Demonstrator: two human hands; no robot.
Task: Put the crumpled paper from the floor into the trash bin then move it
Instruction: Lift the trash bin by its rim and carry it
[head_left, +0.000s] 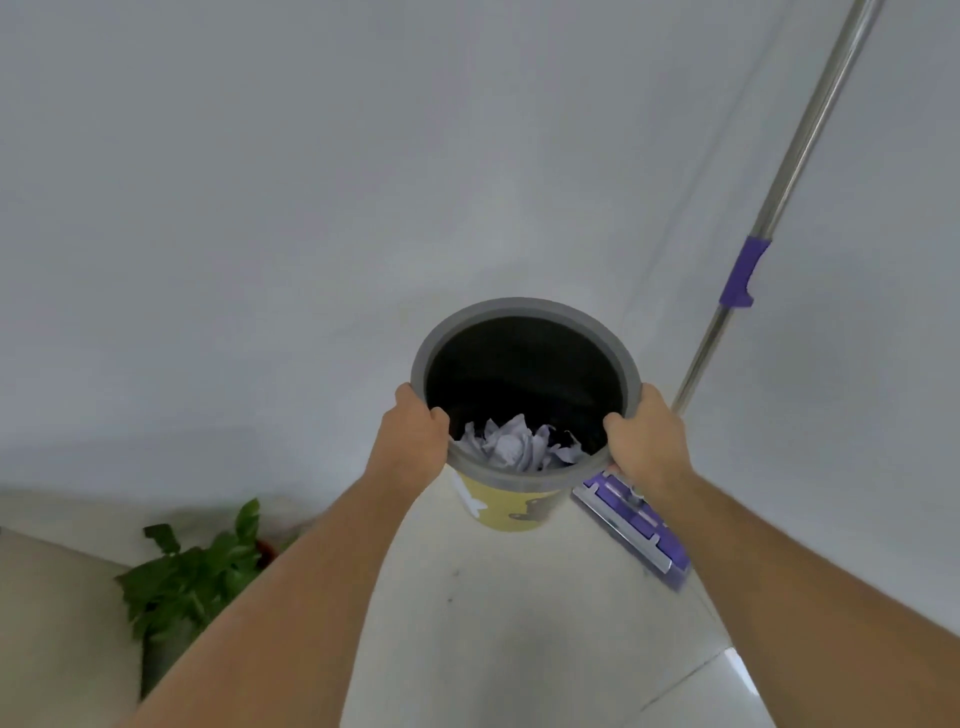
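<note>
The trash bin (524, 310) has a grey rim, a black inside and a yellow patterned outer wall, and I hold it up in front of a white wall, tilted towards me. Crumpled white paper (514, 444) lies inside at its bottom. My left hand (415, 436) grips the rim on the left, thumb inside the bin. On the right side of the rim my right hand (647, 436) grips the same way. Both arms reach forward from the bottom of the view.
A mop with a metal pole (779, 187) and a purple flat head (636, 525) leans in the wall corner just right of the bin. A green potted plant (192, 571) stands on the pale tiled floor (519, 623) at the lower left.
</note>
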